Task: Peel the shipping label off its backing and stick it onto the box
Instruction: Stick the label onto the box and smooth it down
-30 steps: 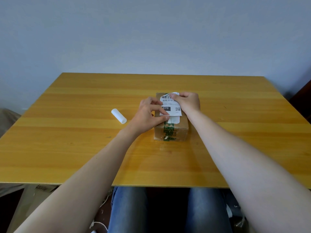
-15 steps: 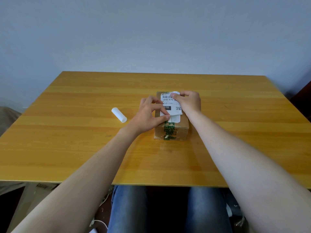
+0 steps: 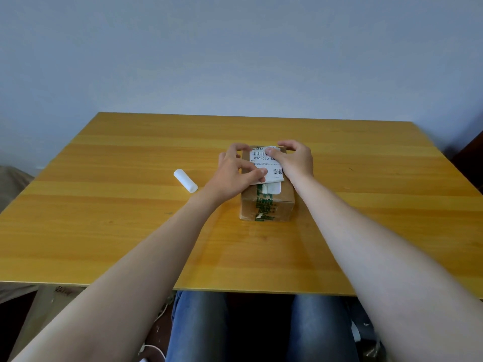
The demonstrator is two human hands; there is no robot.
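Label [image 3: 265, 163] lies flat on the box [image 3: 266, 205] at frame centre — left hand [image 3: 232, 176] and right hand [image 3: 296, 160], fingers spread, gripping nothing, press it down — only smoothing seems left.

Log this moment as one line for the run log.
label: flat on box top | left hand: pressing near edge | right hand: pressing far edge | table: white tube
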